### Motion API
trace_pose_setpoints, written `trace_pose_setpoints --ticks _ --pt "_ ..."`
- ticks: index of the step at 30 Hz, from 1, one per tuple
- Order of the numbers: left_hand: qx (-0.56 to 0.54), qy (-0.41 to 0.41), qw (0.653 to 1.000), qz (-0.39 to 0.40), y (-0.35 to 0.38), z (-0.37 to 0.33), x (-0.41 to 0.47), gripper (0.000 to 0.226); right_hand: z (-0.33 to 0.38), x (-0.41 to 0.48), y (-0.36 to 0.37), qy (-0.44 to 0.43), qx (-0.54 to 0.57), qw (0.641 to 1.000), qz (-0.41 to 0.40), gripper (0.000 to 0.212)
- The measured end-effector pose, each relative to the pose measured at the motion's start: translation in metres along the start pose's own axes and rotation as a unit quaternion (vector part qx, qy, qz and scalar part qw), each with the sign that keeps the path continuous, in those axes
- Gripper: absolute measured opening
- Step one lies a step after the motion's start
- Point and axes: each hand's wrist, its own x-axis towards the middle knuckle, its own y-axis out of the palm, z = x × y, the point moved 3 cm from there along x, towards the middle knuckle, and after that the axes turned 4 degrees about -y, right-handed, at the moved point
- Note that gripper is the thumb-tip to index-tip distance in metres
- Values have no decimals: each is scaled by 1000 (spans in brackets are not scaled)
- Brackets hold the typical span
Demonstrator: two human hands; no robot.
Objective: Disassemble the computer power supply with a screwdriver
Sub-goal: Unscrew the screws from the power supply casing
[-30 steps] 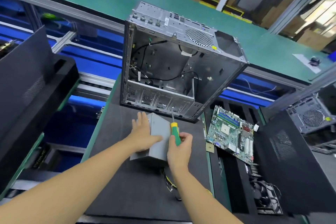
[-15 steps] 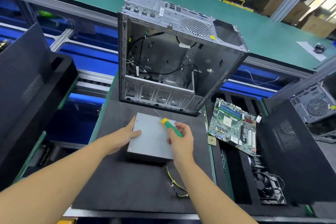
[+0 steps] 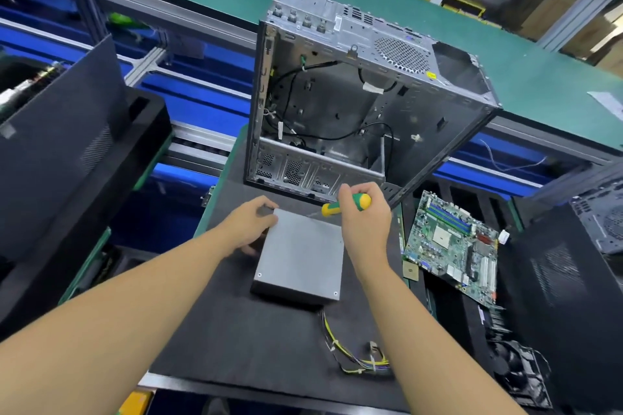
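Nearest, one cable bundle trails from the one power supply, flat on the dark tabletop, two screws showing on its near corners. The left hand curls its fingers on the far-left corner, the right hand clamps its fingers round the one screwdriver — so lightly braced, the box might pivot and the tip skid off a screw. Beyond: one open case, one motherboard.

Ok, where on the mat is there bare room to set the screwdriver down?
Bare: the near stretch of the black mat, bordered by power supply, cable bundle and front edge; the strip left of the power supply, partly under the left hand. Crowded: the gap toward the computer case, the right side by the motherboard.
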Motion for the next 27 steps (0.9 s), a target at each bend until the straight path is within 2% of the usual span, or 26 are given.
trace_pose_setpoints --ticks 10,15,20,24,27 --pt "-41 -43 996 68 -15 12 -4 22 3 8 10 24 30 999 26 23" --pt "-30 -37 996 74 -15 10 5 21 -26 8 10 116 70 990 -32 20" --pt "8 -34 997 69 -16 4 14 21 -35 16 11 130 110 982 -84 16" --pt "30 -34 995 85 -24 3 20 16 -44 19 19 75 52 996 -20 17" --pt "163 5 983 86 -25 -6 22 15 -58 23 22 75 42 996 34 14"
